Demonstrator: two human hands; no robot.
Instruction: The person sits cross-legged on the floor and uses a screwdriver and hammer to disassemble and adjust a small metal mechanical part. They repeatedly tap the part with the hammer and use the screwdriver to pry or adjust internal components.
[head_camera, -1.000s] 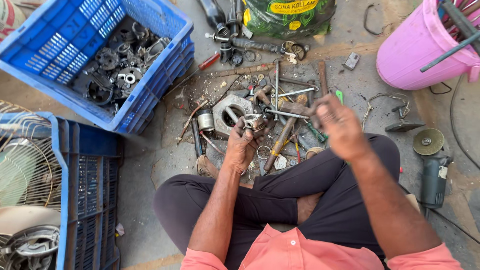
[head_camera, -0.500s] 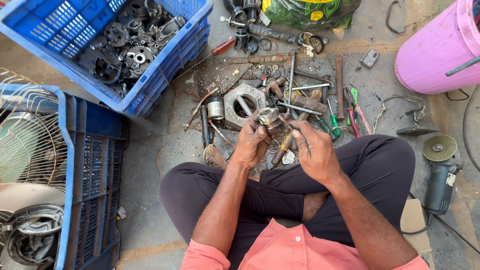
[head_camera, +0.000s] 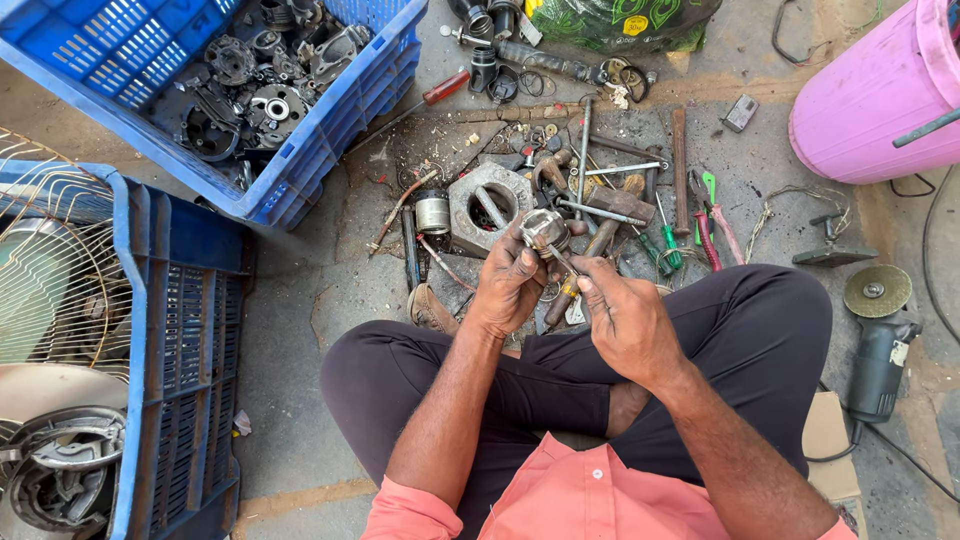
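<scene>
Left hand (head_camera: 508, 290) clamps a round metal part (head_camera: 543, 228) at twelve o'clock of the lap, right hand (head_camera: 622, 318) pinches a thin tool (head_camera: 563, 262) into it; a slip could jab the left fingers (head_camera: 527, 262).

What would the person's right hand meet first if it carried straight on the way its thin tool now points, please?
Most likely the small round metal part that the left hand holds: the thin tool in the right hand points up and left at it, seemingly touching already, though depth is unclear.
</scene>
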